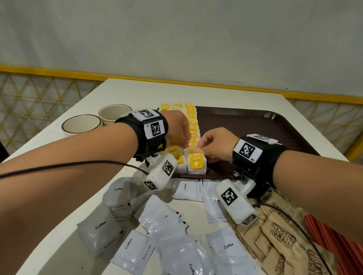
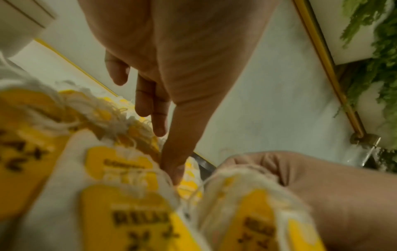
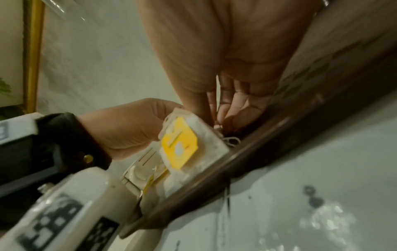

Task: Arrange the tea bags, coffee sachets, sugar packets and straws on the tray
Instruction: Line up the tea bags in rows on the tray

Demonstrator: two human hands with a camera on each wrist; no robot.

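A dark brown tray [image 1: 257, 128] lies on the white table, with rows of yellow-tagged tea bags [image 1: 192, 125] standing along its left side. My left hand [image 1: 182, 135] reaches down into these rows with straight fingers, and its index fingertip [image 2: 171, 171] touches the bags. My right hand [image 1: 204, 144] is just beside it, its thumb and fingers [image 3: 221, 117] pinching the back edge of the front tea bag [image 1: 196, 163], which stands upright at the tray's near rim [image 3: 247, 163]. White coffee sachets [image 1: 184, 252], brown sugar packets [image 1: 287, 253] and red straws [image 1: 355, 261] lie on the table in front.
Two cream cups [image 1: 81, 124] [image 1: 114, 112] stand on the table left of the tray. A yellow railing [image 1: 46, 72] runs behind the table. Cables trail from both wrist cameras over the sachets. The tray's right part shows bare brown surface.
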